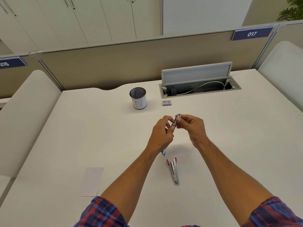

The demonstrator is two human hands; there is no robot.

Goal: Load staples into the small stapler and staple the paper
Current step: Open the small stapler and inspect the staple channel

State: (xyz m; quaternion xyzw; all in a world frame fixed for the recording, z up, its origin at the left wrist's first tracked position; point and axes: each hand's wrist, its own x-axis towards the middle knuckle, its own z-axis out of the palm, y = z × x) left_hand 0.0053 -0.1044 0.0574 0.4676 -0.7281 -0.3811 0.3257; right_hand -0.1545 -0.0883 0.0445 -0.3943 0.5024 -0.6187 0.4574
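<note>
Office w/ cubicle desks: partition [147, 63] behind the desk [82, 128] has number plates 016 [9, 63] & 017 [251, 33]; cable box [200, 86] at its foot, cabinets [82, 18] beyond.

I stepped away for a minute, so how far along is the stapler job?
Done: the small stapler lies opened on the desk. In hand: the left hand and right hand together hold a small metal piece, apparently a strip of staples, above the desk. Left: put the staples into the stapler, close it and staple the paper, which lies untouched.
</note>
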